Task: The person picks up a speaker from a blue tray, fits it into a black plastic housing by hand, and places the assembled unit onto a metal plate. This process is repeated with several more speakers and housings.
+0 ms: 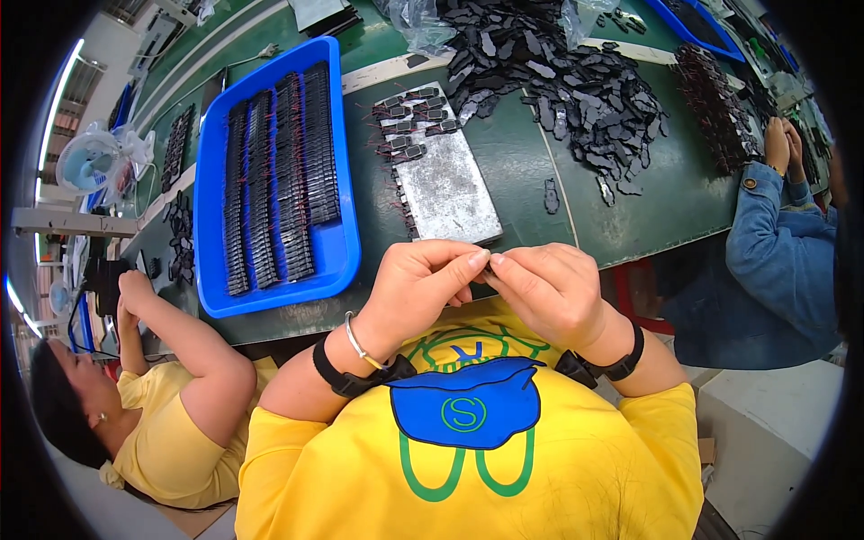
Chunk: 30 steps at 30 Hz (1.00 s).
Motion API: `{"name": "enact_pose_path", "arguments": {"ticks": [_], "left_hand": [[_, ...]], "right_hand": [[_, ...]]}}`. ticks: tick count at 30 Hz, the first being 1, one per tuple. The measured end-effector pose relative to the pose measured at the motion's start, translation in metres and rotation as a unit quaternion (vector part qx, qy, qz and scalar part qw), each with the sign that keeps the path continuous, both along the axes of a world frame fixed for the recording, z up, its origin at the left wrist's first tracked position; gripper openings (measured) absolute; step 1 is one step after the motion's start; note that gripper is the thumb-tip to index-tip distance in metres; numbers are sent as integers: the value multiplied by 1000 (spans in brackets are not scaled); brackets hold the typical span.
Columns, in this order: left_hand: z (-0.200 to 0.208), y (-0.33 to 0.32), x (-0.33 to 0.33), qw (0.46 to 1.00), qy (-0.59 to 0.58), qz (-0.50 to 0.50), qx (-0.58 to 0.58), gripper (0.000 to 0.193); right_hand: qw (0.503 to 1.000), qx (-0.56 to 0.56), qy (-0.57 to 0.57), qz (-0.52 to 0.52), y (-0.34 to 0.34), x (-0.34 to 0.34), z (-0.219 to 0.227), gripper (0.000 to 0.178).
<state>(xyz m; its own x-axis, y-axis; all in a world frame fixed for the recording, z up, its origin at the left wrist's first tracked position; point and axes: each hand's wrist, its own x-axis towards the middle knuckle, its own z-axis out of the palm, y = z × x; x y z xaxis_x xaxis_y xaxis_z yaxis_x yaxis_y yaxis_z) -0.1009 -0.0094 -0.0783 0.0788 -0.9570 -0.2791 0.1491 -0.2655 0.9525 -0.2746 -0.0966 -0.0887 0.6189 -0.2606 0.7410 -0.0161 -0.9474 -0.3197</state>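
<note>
My left hand (416,286) and my right hand (560,295) meet at the table's near edge, fingertips pinched together. Between them is a small dark part (489,268), mostly covered by the fingers, so its kind cannot be made out. Just beyond my hands lies a scuffed silvery metal block (454,193). On its far left end sit several small black components (402,144) with thin red wires, and more wired ones line its left side.
Left of the block, a blue tray (351,261) holds long rows of black parts. Loose black plastic pieces (576,90) are heaped at the far middle, under clear bags (418,27). Co-workers sit at left (171,423) and right (783,252); dark wired parts (711,108) lie near the right one.
</note>
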Motion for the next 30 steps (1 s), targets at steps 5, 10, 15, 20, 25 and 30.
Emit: {"name": "enact_pose_path", "arguments": {"ticks": [5,10,15,20,25,30], "left_hand": [[0,2,1,1000,-5,22,-22,19],[0,2,11,999,36,1,9,17],[2,0,26,988,115,-89,53,14],[-1,1,27,974,185,-109,66,13],[-1,2,28,977,170,-111,62,13],[-3,6,27,981,163,-98,37,11]], "right_hand": [[1000,12,-12,-15,1,1,-2,28],[1000,17,-12,4,0,0,-2,28],[995,73,-18,66,-2,-3,-6,29],[991,109,-22,78,-1,-2,-6,31],[980,178,-14,83,-2,-3,-4,32],[965,258,43,37,-17,-25,9,33]]}}
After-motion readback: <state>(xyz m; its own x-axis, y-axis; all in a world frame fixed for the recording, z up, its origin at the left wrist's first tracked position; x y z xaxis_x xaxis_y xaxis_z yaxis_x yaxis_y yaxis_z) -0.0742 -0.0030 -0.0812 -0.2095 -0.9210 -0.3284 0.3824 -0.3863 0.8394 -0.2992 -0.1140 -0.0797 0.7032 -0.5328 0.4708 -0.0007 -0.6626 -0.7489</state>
